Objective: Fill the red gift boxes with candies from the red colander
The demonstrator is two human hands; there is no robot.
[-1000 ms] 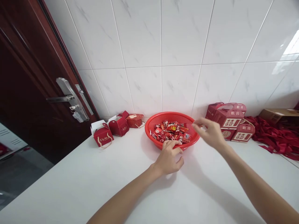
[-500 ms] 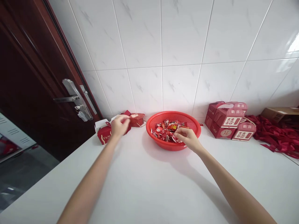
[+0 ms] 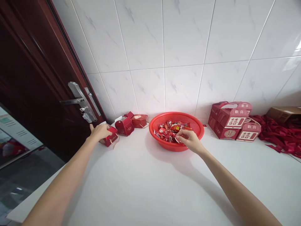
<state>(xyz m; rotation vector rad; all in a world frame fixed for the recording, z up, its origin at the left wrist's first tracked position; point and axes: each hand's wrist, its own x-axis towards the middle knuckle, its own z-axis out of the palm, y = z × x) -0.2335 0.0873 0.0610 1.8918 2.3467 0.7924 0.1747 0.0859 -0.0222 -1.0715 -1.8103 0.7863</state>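
Note:
At the far left of the table, my left hand [image 3: 100, 132] reaches over a small red gift box [image 3: 111, 138] with a rope handle, its fingers gripping the top edge; part of the box is hidden under the hand. My right hand [image 3: 190, 140] is at the near right rim of a red plastic basket [image 3: 162, 144]. Its fingers are pinched together at a wrapped candy [image 3: 176, 138]. Inside the basket lie several red-wrapped candies [image 3: 168, 133].
Beside the held box stand another red box [image 3: 125, 126] with raised flaps and a patterned red box [image 3: 139, 121]. Stacked red gift boxes [image 3: 230, 122] stand right of the basket. Red ribbons [image 3: 277, 133] and a cardboard box [image 3: 285, 113] lie farther right. A dark door [image 3: 35, 78] borders the left.
My left hand has moved left and down from above the middle box onto the leftmost gift box, which now sits turned slightly. My right hand stays at the basket, fingers still pinched.

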